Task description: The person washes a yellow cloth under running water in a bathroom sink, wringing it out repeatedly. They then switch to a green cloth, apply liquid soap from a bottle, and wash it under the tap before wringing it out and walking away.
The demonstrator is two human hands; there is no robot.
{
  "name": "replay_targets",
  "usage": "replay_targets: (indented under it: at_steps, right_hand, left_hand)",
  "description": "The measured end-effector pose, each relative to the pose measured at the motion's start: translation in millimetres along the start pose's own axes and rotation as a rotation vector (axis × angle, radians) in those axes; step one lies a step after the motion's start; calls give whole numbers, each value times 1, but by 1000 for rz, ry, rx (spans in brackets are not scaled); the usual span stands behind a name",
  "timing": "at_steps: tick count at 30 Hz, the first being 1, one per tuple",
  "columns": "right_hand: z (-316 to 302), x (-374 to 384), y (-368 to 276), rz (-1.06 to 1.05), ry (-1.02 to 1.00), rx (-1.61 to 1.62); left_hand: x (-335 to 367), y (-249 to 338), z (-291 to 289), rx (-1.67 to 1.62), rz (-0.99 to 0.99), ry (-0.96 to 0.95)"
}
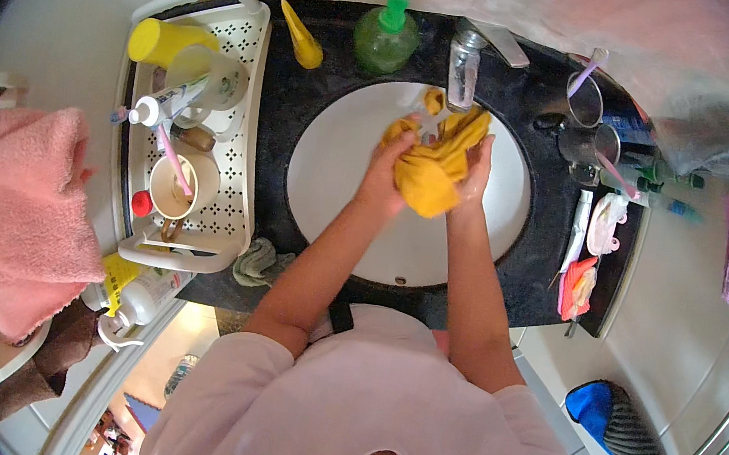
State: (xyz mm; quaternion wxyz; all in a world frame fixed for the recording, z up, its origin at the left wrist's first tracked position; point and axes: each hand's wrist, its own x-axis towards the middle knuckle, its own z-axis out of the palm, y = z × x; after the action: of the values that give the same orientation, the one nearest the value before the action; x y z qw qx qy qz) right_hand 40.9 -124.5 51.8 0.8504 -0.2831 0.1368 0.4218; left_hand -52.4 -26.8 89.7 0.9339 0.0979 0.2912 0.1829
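A bunched yellow cloth is held between my two hands over the white oval sink, just below the metal faucet. Water seems to run onto the cloth near the spout. My left hand grips the cloth's left side, fingers curled into it. On the other side my right hand presses against the cloth, its fingers closed along the edge. Folds of the fabric hide part of the fingertips.
Behind the sink stand a green pump bottle and a yellow tube. A white rack with cups and toothbrushes is at left, beside a pink towel. A grey-green rag lies near it. Glasses and a soap dish line the right.
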Motion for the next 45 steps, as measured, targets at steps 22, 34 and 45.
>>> replay_targets:
  at_steps: [22,34,45]
  right_hand:
    - [-46,48,43,331,-163,138]
    - [8,24,19,-115,336,-366]
    - [-10,8,13,144,78,-4]
  left_hand:
    - [31,-51,-35,1579,1086,174]
    - [39,6,-43,1319,451,166]
    - [35,4,-89,2003,319,-219]
